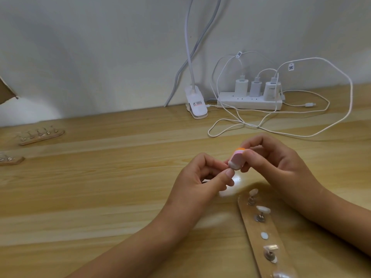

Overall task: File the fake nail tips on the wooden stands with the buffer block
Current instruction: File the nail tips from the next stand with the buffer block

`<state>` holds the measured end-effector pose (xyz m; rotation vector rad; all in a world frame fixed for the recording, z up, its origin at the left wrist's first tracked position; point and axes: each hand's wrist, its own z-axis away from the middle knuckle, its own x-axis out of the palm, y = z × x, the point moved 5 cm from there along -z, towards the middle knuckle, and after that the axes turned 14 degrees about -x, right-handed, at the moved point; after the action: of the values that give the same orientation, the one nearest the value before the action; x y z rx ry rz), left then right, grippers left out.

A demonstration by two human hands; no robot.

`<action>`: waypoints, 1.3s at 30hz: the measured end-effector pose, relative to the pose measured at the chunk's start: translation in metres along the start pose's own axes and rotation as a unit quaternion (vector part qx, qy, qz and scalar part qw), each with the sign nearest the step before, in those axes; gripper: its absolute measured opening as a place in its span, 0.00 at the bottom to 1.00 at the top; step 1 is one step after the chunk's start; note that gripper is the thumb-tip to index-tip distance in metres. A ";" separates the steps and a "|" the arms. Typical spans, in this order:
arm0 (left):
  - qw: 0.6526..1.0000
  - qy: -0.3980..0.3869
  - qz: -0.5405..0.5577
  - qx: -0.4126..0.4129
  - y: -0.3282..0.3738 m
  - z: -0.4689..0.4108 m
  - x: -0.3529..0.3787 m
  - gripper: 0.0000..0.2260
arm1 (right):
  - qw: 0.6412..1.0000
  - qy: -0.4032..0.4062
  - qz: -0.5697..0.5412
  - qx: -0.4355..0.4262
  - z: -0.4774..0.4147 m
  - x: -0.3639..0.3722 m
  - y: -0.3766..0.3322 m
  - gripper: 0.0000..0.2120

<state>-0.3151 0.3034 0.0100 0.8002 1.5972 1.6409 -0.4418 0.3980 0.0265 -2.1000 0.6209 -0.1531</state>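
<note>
Buffer block [297, 159]: a small pink block with a white end and an orange end, being held above the table [100, 177] near the middle of the view. It is being gripped by the right hand [277, 163], with the thumb on its near face and the curled fingers behind it. Its white end is being held against a small item that is being pinched between the thumb and forefinger of the left hand [198, 179]. The item is mostly hidden by the fingertips and is perhaps a nail tip on its peg. The other left fingers are being kept curled towards the palm. Both forearms are being extended in from the bottom edge. A wooden stand [249, 219] is lying between them, nearer the right one, and is running from just below the hands to the bottom edge. Pale nail tips [263, 209] are being carried on its metal pegs. Two more stands [42, 135] are lying well apart at the far left. By the wall, three chargers are being carried by a power strip [249, 102], with white cables [301, 135] looping beside it, and a clip lamp [195, 103] is standing to its left.
</note>
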 end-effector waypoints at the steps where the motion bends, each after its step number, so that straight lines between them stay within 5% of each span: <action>1: 1.000 -0.001 -0.002 0.000 0.000 0.000 0.000 0.04 | 1.000 0.005 -0.006 -0.007 0.001 0.000 -0.001 0.11; 36: 1.000 0.008 0.000 -0.026 0.000 0.001 -0.002 0.11 | 0.996 -0.024 0.078 -0.046 0.001 0.003 -0.011 0.11; 39: 1.000 0.006 0.002 -0.023 0.001 0.001 -0.001 0.10 | 0.998 -0.029 0.055 -0.002 0.001 0.002 -0.005 0.11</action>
<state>-0.3140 0.3030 0.0107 0.7700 1.5619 1.6822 -0.4378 0.4005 0.0296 -2.0619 0.7011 -0.0292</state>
